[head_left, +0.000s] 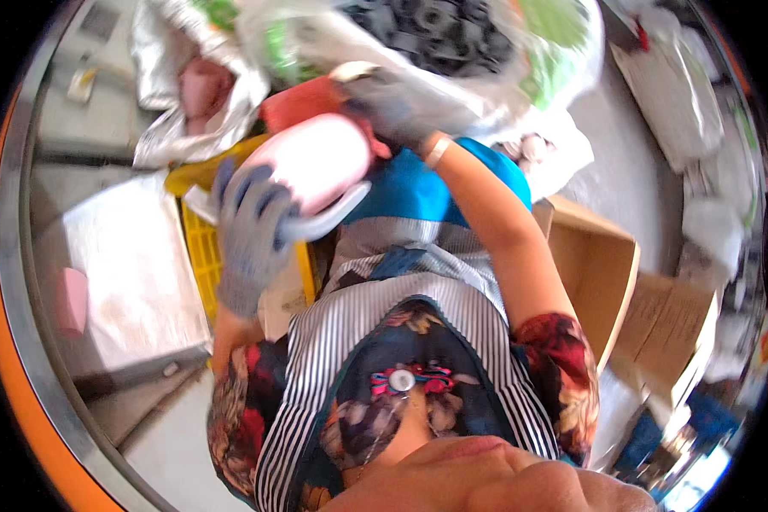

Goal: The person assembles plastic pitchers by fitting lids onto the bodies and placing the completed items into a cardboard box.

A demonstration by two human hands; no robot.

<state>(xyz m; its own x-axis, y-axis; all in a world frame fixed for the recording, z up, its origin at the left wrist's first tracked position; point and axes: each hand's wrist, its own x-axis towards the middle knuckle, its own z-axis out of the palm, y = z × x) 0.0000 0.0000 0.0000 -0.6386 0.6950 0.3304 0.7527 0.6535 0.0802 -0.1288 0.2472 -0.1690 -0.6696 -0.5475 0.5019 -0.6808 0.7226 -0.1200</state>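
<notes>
The gloved fingers [247,200] of the left hand [249,235] curl closed round a pink plastic jug [316,162] at its white handle. It looks light, stiff and smooth, best gripped there. The right hand [392,107] clutches a clear plastic bag [452,43] of dark parts above the jug. Right of both hands sits an open brown cardboard box [593,273]; under the left fingers, a yellow crate [200,247].

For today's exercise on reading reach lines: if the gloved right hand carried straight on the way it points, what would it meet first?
Probably the clear plastic bag of dark parts: the right hand already reaches up against it, beside the pink object. Depth is unclear.
</notes>
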